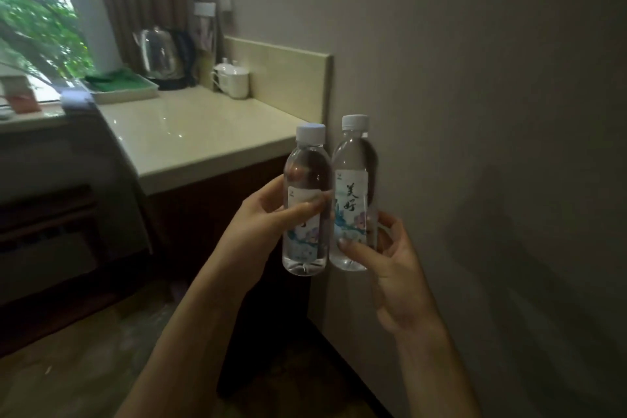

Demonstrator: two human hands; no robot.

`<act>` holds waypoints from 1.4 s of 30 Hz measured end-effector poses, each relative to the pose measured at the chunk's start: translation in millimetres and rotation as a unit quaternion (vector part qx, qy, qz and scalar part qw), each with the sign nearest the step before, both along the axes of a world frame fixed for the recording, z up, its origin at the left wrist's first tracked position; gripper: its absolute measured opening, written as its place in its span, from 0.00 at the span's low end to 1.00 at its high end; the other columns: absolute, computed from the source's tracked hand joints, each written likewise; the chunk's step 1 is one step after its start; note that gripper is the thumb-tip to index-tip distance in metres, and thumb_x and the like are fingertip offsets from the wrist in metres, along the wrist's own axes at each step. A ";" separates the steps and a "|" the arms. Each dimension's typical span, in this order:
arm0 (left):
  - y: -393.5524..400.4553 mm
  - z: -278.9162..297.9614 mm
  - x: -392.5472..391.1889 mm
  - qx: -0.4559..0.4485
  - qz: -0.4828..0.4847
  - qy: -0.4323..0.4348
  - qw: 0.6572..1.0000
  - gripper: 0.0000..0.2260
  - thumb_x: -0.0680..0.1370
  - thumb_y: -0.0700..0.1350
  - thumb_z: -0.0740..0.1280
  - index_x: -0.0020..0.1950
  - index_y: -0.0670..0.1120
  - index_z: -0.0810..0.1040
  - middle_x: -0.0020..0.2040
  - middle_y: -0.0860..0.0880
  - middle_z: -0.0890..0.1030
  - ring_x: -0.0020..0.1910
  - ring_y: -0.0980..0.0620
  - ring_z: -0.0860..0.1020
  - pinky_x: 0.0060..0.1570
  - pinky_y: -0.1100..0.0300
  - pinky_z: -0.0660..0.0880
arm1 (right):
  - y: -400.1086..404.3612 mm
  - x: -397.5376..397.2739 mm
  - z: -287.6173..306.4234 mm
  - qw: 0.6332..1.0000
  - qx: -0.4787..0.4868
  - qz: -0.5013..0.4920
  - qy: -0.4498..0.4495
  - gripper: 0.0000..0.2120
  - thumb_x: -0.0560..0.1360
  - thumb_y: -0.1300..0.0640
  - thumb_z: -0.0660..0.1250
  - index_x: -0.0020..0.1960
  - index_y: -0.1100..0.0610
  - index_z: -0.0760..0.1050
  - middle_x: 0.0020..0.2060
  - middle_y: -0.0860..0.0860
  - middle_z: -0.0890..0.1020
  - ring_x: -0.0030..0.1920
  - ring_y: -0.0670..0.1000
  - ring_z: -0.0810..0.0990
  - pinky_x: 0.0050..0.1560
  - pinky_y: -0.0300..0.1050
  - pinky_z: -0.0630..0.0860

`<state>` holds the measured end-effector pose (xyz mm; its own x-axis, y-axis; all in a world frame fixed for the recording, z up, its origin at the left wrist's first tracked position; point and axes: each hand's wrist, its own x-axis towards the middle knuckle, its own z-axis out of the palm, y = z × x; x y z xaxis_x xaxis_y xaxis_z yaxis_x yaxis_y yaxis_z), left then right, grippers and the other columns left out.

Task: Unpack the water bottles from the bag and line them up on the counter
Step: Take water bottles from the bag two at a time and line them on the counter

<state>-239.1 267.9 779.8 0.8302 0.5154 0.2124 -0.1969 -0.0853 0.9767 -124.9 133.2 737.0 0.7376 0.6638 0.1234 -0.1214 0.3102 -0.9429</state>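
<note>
Two small clear water bottles with white caps and painted labels are held upright side by side in the air, just off the counter's near right corner. My left hand (271, 217) grips the left bottle (307, 173) around its label. My right hand (383, 261) holds the right bottle (353, 166) near its base, thumb across the front. The beige counter (190, 132) lies to the left and beyond the bottles. No bag is in view.
At the counter's back stand a steel kettle (163, 56), two lidded white cups (232, 78) and a tray with a green cloth (118, 83). A grey wall (475, 112) runs along the right. A window with curtains is at the far left.
</note>
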 end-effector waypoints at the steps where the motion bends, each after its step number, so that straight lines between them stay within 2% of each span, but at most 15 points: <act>1: 13.1 3.5 -9.1 0.001 0.004 -0.003 1.000 0.17 0.71 0.46 0.71 0.60 0.51 0.80 0.55 0.50 0.85 0.56 0.52 0.83 0.52 0.54 0.76 | 14.0 -8.0 2.5 1.000 0.008 0.008 0.002 0.26 0.64 0.68 0.74 0.58 0.54 0.73 0.47 0.51 0.85 0.45 0.45 0.85 0.39 0.36 0.79; 5: 67.8 15.9 -42.1 0.005 0.010 -0.021 1.000 0.19 0.70 0.46 0.72 0.61 0.49 0.80 0.54 0.50 0.85 0.54 0.52 0.84 0.47 0.60 0.80 | 72.8 -37.8 9.8 1.000 0.009 0.015 -0.023 0.22 0.69 0.73 0.70 0.58 0.55 0.72 0.47 0.52 0.85 0.44 0.47 0.85 0.39 0.36 0.79; 8: 112.3 25.9 -63.6 0.002 0.022 -0.033 0.999 0.19 0.68 0.47 0.73 0.58 0.49 0.79 0.51 0.50 0.86 0.50 0.54 0.85 0.41 0.64 0.80 | 119.8 -56.7 16.0 0.998 -0.011 0.007 -0.061 0.25 0.70 0.70 0.71 0.63 0.52 0.70 0.52 0.52 0.84 0.50 0.48 0.85 0.43 0.37 0.80; 12: 171.4 32.7 -83.3 0.021 0.039 -0.021 0.999 0.21 0.66 0.51 0.74 0.58 0.48 0.77 0.54 0.47 0.85 0.51 0.52 0.85 0.45 0.58 0.81 | 173.7 -79.5 22.9 0.994 -0.044 0.010 -0.094 0.25 0.71 0.65 0.73 0.63 0.48 0.69 0.55 0.49 0.83 0.54 0.47 0.83 0.51 0.43 0.80; 14: 196.2 31.8 -91.5 0.026 0.029 -0.019 0.999 0.21 0.67 0.49 0.74 0.58 0.47 0.76 0.54 0.47 0.85 0.49 0.53 0.85 0.42 0.60 0.81 | 197.5 -89.3 25.6 0.992 -0.061 0.007 -0.108 0.25 0.71 0.63 0.73 0.62 0.46 0.69 0.54 0.47 0.83 0.53 0.45 0.83 0.51 0.43 0.80; 16: 218.0 28.9 -98.2 0.028 0.026 -0.026 0.999 0.17 0.70 0.46 0.74 0.57 0.49 0.76 0.50 0.50 0.85 0.45 0.57 0.85 0.38 0.65 0.80 | 219.9 -95.6 27.5 0.989 -0.080 -0.008 -0.125 0.24 0.71 0.64 0.73 0.60 0.46 0.69 0.53 0.47 0.83 0.52 0.45 0.83 0.50 0.42 0.81; 19: 251.3 29.7 -99.4 0.021 0.016 -0.038 0.999 0.13 0.73 0.43 0.73 0.54 0.54 0.77 0.42 0.56 0.84 0.40 0.62 0.84 0.35 0.66 0.79 | 253.3 -99.5 31.7 0.984 -0.092 -0.033 -0.146 0.23 0.70 0.62 0.74 0.60 0.47 0.69 0.53 0.49 0.83 0.54 0.48 0.83 0.52 0.47 0.81; 21: 275.9 31.5 -93.2 0.019 0.013 -0.045 0.999 0.13 0.73 0.43 0.73 0.52 0.58 0.77 0.42 0.56 0.84 0.39 0.64 0.84 0.34 0.67 0.79 | 275.8 -96.6 34.3 0.983 -0.095 -0.042 -0.153 0.24 0.70 0.61 0.75 0.59 0.46 0.70 0.53 0.48 0.83 0.53 0.47 0.83 0.52 0.47 0.81; 23: 299.6 34.2 -84.0 0.030 0.014 -0.046 0.998 0.14 0.72 0.44 0.74 0.51 0.61 0.78 0.46 0.53 0.84 0.42 0.61 0.84 0.36 0.67 0.79 | 297.2 -89.8 38.1 0.982 -0.091 -0.053 -0.157 0.23 0.70 0.62 0.75 0.58 0.45 0.70 0.53 0.49 0.83 0.52 0.46 0.84 0.51 0.45 0.81; 26: 335.4 31.7 -68.0 0.050 0.008 -0.033 0.998 0.13 0.72 0.45 0.75 0.50 0.62 0.80 0.45 0.54 0.86 0.48 0.56 0.84 0.42 0.64 0.80 | 329.8 -73.2 39.2 0.980 -0.095 -0.066 -0.161 0.26 0.70 0.63 0.75 0.62 0.48 0.69 0.55 0.50 0.82 0.54 0.48 0.83 0.54 0.49 0.81; 31: 393.8 25.3 -34.0 0.081 -0.003 -0.010 0.997 0.16 0.74 0.44 0.74 0.58 0.60 0.79 0.51 0.56 0.85 0.52 0.59 0.82 0.45 0.65 0.79 | 388.9 -40.5 33.1 0.976 -0.100 -0.105 -0.162 0.26 0.69 0.62 0.75 0.62 0.52 0.68 0.53 0.51 0.82 0.53 0.51 0.82 0.56 0.54 0.80; 34: 433.0 24.3 -8.5 0.088 -0.003 0.006 0.996 0.18 0.73 0.43 0.74 0.61 0.57 0.79 0.55 0.53 0.84 0.57 0.54 0.81 0.55 0.57 0.79 | 426.6 -16.2 28.6 0.973 -0.119 -0.108 -0.163 0.24 0.69 0.62 0.76 0.59 0.52 0.67 0.49 0.48 0.81 0.50 0.49 0.82 0.55 0.54 0.80; 37: 470.2 24.7 15.7 0.094 -0.003 0.021 0.995 0.21 0.72 0.42 0.75 0.64 0.53 0.79 0.57 0.52 0.84 0.59 0.51 0.81 0.59 0.51 0.77 | 464.0 11.9 25.3 0.968 -0.143 -0.121 -0.165 0.25 0.66 0.60 0.77 0.58 0.52 0.69 0.49 0.52 0.83 0.50 0.53 0.83 0.54 0.60 0.80; 39: 491.6 22.8 31.4 0.100 -0.002 0.021 0.995 0.20 0.72 0.41 0.75 0.63 0.52 0.80 0.56 0.52 0.85 0.57 0.53 0.82 0.56 0.55 0.78 | 484.7 28.5 24.4 0.966 -0.149 -0.118 -0.172 0.25 0.66 0.60 0.77 0.57 0.52 0.68 0.50 0.52 0.83 0.50 0.53 0.83 0.53 0.61 0.80; 42: 518.4 21.5 55.2 0.089 -0.007 0.023 0.996 0.15 0.73 0.40 0.74 0.55 0.56 0.80 0.51 0.54 0.85 0.49 0.62 0.83 0.44 0.69 0.77 | 506.6 49.3 23.6 0.964 -0.159 -0.120 -0.175 0.25 0.65 0.60 0.76 0.57 0.51 0.69 0.51 0.52 0.81 0.51 0.53 0.82 0.53 0.61 0.80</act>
<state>-183.9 786.4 801.3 0.8483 0.4611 0.2605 -0.1545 -0.2550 0.9545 -75.6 639.8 760.7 0.8244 0.5250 0.2114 0.2610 -0.0212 -0.9651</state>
